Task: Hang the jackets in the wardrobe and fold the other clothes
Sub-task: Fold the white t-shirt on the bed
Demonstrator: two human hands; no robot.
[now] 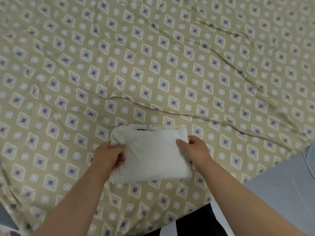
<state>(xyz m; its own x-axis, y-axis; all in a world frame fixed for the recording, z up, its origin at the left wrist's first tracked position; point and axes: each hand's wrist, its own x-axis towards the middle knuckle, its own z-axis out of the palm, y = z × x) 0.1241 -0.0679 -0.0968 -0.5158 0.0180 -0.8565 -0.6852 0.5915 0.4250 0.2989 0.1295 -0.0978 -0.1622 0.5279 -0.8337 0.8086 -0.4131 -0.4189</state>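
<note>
White garment (153, 154), folded to a compact rectangle w/ long axis left-right, lies on patterned bedsheet (153, 65) near the bed's front edge, directly btwn both hands: left hand (109, 155) pinches its left edge, right hand (194, 149) grips its right edge, both equally near.

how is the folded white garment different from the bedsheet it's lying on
The white garment is plain, while the bedsheet is tan with printed diamonds and circles. The garment is folded into a compact rectangle; the bedsheet is spread out and creased. The left hand and right hand grip the garment, not the bedsheet. Both are cloth.
</note>
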